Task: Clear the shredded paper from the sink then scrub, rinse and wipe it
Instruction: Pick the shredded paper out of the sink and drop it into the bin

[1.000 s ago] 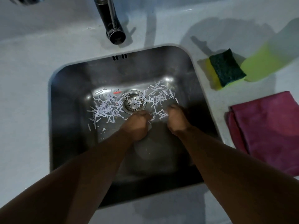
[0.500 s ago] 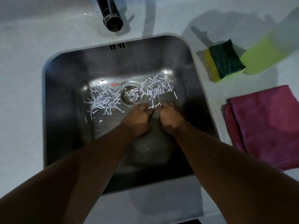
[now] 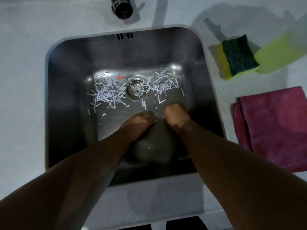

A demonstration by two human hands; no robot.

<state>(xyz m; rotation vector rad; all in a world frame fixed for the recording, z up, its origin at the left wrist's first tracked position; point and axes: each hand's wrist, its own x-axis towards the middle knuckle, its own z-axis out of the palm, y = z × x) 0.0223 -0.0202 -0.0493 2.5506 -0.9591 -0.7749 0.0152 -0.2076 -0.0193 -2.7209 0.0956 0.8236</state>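
the hands have drawn back from the drain and parted: half a second ago they met fingertip to fingertip at the edge of the paper, and the strips that lay between them are gone from the sink floor. the left hand [image 3: 137, 124] is curled into a fist with a white scrap at its fingertips. the right hand [image 3: 176, 115], just beside it but not touching, is fisted too, and what it grips is hidden.

the shredded paper [image 3: 106, 95], thin white strips with one red piece, lies in two loose heaps either side of the round metal strainer [image 3: 137, 91], with a few stray strips in front of the right hand. the sink [image 3: 66, 80] is brushed steel, square with rounded corners. on the pale speckled counter [image 3: 21, 80] to the right sit a yellow sponge [image 3: 237, 55] with a coarse dark green pad, a blurred translucent bottle [image 3: 282, 50] of yellow-green liquid, and a folded, plush magenta cloth [image 3: 274, 127]. a dark metal tap [image 3: 123, 9] stands behind the sink.
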